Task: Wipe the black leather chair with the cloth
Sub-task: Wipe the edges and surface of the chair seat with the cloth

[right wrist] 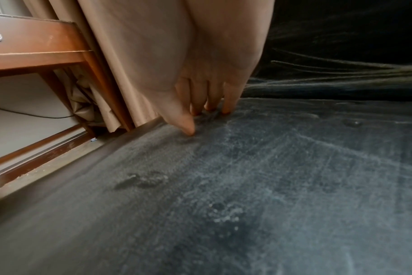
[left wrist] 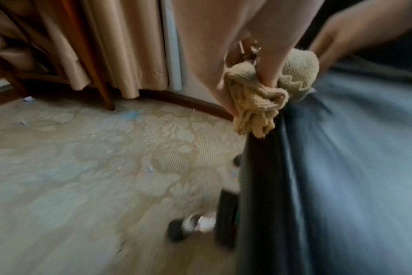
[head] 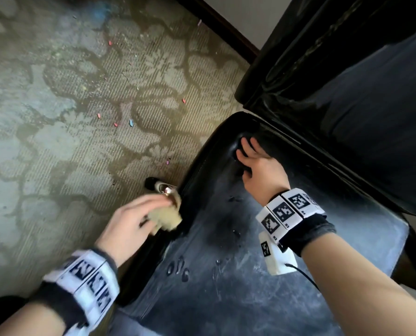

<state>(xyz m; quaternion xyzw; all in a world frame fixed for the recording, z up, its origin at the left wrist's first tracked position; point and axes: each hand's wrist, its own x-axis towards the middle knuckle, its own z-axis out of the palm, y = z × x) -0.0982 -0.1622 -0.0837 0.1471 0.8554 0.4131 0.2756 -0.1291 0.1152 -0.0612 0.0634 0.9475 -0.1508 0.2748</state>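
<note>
The black leather chair (head: 262, 275) fills the lower right of the head view, its seat (right wrist: 270, 186) dusty and spotted with water drops. My left hand (head: 139, 219) grips a bunched beige cloth (head: 165, 217) against the seat's left edge; the left wrist view shows the cloth (left wrist: 261, 104) wrapped in my fingers at that edge. My right hand (head: 258, 163) lies on the seat's back left corner with straight fingers pressing the leather; its fingertips (right wrist: 188, 130) touch the surface in the right wrist view.
Patterned carpet (head: 81, 117) with small coloured scraps lies left of the chair. A chair caster (head: 153, 184) pokes out below the seat edge. The chair back (head: 347, 81) rises at the right. Beige curtains (left wrist: 106, 55) and a wooden table (right wrist: 35, 48) stand beyond.
</note>
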